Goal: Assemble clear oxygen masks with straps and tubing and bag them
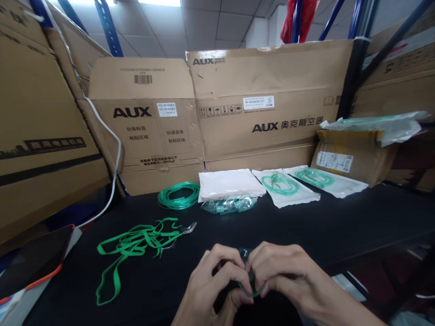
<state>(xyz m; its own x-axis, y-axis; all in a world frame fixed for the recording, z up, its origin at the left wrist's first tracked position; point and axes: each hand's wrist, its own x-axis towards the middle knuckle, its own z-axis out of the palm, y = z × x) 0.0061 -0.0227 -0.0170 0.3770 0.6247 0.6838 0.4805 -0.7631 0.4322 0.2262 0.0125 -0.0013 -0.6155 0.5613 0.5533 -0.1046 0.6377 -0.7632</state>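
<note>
Low in the middle of the head view, my left hand (212, 283) and my right hand (285, 274) are pressed together over the black table (340, 226). Both have their fingers curled round a small clear greenish plastic piece (250, 290), mostly hidden between them. Green elastic straps (132, 246) lie in a loose tangle just left of my left hand, with a small clear clip at their right end.
A coil of green tubing (179, 195), a stack of white pouches (229, 183), clear green masks (229, 204) and two sealed packets (288, 186) lie further back. Cardboard boxes (272, 104) wall the table. A phone (34, 258) lies at the left edge.
</note>
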